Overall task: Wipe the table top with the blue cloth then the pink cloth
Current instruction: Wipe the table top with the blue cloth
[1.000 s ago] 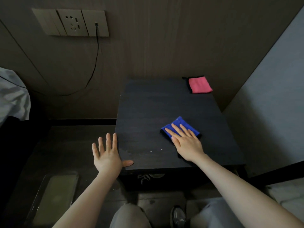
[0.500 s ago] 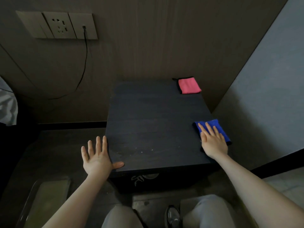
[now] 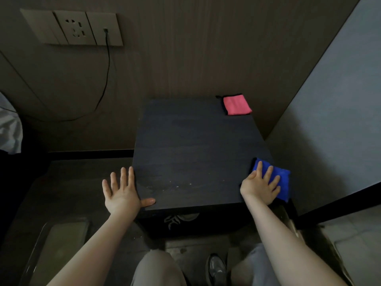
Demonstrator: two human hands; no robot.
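The small dark table top fills the middle of the view. My right hand lies flat on the folded blue cloth at the table's near right edge; part of the cloth hangs past that edge. The folded pink cloth rests untouched in the far right corner. My left hand is spread open at the table's near left corner, thumb on the top, holding nothing. Pale specks dot the near part of the top.
A wall socket panel with a black cable is up left. A grey wall stands close on the right. White bedding shows at the left edge. My knees and a shoe are below the table.
My right hand has slid the blue cloth from the middle of the table to its near right edge, where it now overhangs. The left hand has stayed at the near left corner.
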